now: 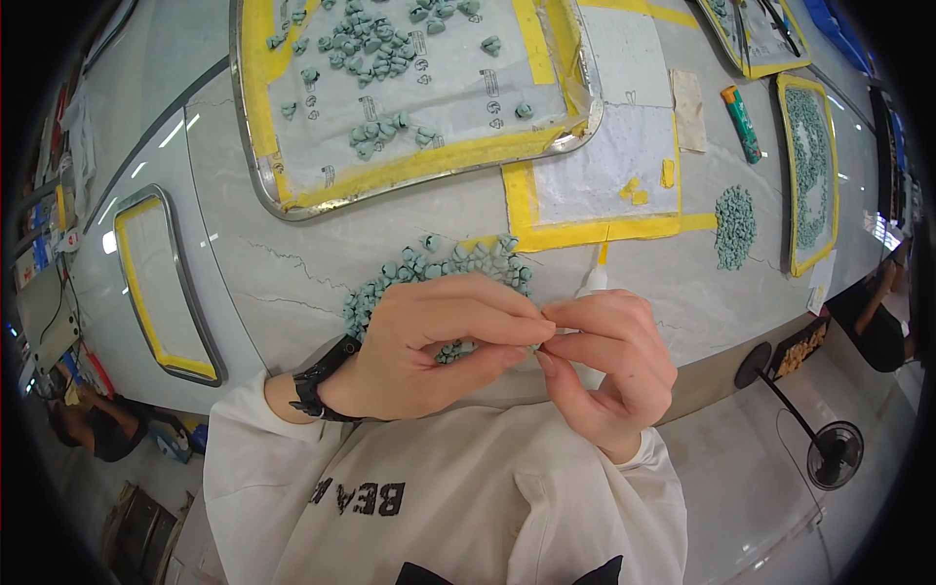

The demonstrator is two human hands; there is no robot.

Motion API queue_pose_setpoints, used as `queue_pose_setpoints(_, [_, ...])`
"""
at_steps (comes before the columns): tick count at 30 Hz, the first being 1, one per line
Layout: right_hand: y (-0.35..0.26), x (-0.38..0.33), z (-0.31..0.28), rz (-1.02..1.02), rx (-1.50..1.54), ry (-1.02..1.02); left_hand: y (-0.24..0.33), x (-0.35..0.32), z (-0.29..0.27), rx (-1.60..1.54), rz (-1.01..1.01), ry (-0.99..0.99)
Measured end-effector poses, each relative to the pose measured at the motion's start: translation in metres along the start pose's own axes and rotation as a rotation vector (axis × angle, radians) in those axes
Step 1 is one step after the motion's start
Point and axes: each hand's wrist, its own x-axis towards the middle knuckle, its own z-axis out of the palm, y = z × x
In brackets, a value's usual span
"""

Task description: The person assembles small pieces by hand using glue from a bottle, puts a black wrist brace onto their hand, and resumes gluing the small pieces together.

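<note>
My left hand (439,336), with a black watch (322,382) on its wrist, and my right hand (614,356) meet at the fingertips, both pinched closed. Between the tips a sliver of a small grey-green piece (534,348) barely shows; the fingers hide the rest. Just beyond and under my left hand lies a pile of small rounded grey-green pieces (414,265), partly covered by the hand. A white tapered bottle with a yellow tip (597,278) stands or lies behind my right hand, mostly hidden.
A large metal-rimmed tray (429,175) edged with yellow tape holds scattered grey-green pieces. Right of it are a taped white sheet (590,234), a heap of tiny grey-green bits (735,229), a green-and-orange tube (743,127) and a narrow tray (837,146). Another taped tray (210,336) lies left.
</note>
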Motion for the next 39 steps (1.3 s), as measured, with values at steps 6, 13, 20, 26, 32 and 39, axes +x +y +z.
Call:
queue_pose_setpoints(6, [0.002,-0.002,0.006,0.021,-0.015,0.013,-0.008,-0.004,0.003,0.007,-0.008,0.085])
queue_pose_setpoints(13, [0.004,-0.005,0.013,0.001,-0.071,0.063,-0.008,-0.003,0.001,0.066,0.04,0.064])
queue_pose_setpoints(20, [0.02,-0.01,-0.012,0.115,-0.023,0.136,-0.006,0.027,-0.045,0.663,0.286,0.329])
queue_pose_setpoints(26, [0.005,-0.011,-0.039,0.368,-0.523,-0.399,-0.014,0.025,-0.021,0.923,0.305,0.117])
queue_pose_setpoints(32, [0.02,-0.024,-0.025,0.208,-0.225,-0.199,-0.035,0.024,-0.009,1.037,0.24,0.05])
queue_pose_setpoints(39, [0.013,-0.04,-0.011,0.133,0.136,0.057,-0.029,0.018,-0.014,0.857,0.338,0.149])
